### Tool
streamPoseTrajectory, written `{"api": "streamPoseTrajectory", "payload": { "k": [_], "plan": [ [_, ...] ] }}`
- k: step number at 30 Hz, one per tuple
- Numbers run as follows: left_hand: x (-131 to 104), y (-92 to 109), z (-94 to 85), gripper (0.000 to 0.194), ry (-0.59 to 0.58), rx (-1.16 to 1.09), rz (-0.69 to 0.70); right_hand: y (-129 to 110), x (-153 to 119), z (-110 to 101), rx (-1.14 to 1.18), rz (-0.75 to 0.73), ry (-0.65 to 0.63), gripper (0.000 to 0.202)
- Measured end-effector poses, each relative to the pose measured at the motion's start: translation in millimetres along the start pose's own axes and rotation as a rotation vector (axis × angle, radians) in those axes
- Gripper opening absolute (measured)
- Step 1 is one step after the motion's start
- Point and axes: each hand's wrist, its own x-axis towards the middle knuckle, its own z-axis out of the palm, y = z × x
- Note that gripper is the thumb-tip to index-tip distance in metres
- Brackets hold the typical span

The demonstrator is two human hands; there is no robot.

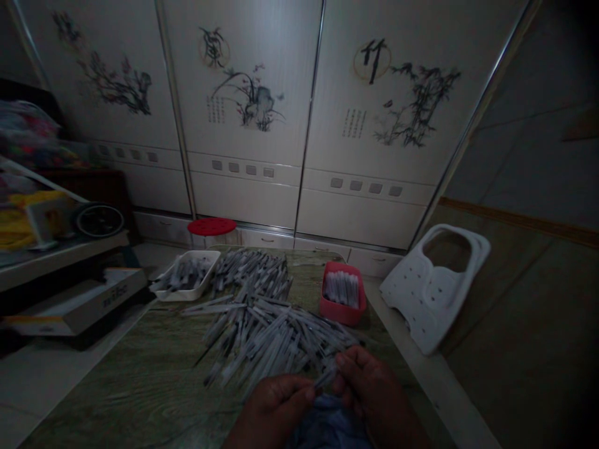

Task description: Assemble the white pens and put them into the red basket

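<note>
Near the front edge of the table, my left hand [276, 405] and my right hand [367, 386] pinch a slim translucent pen [326, 378] between them, one at each end. Fingers of both hands are closed on it. Just beyond my hands spreads a loose pile of pens [276, 330], whitish and clear with dark ends, lying in many directions. Behind it, more pens [253, 271] lie heaped. A pink-red box [344, 317] at the right back holds pens standing in a row. Bluish cloth [332, 424] shows below my hands.
A white tray [187, 294] of dark-and-clear pieces sits at the table's [154, 380] far left. Beyond the table are a red stool [212, 226] and sliding cupboard doors [248, 206]. A folded white plastic chair [435, 287] leans at the right wall. Shelving with a carton [93, 302] stands left.
</note>
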Motion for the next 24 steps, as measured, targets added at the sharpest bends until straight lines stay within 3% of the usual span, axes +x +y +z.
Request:
{"api": "streamPoseTrajectory", "payload": {
  "k": [9,18,24],
  "plan": [
    [2,-6,-0.8,0.050,-0.030,-0.030,0.038,5,2,0,-0.046,0.004,-0.015,0.047],
    [0,-2,6.2,0.052,0.079,-0.068,0.030,11,3,10,0.118,-0.007,0.013,0.049],
    [9,-8,4.2,0.057,0.175,-0.213,0.001,21,6,19,-0.029,-0.069,0.093,0.052]
  ]
}}
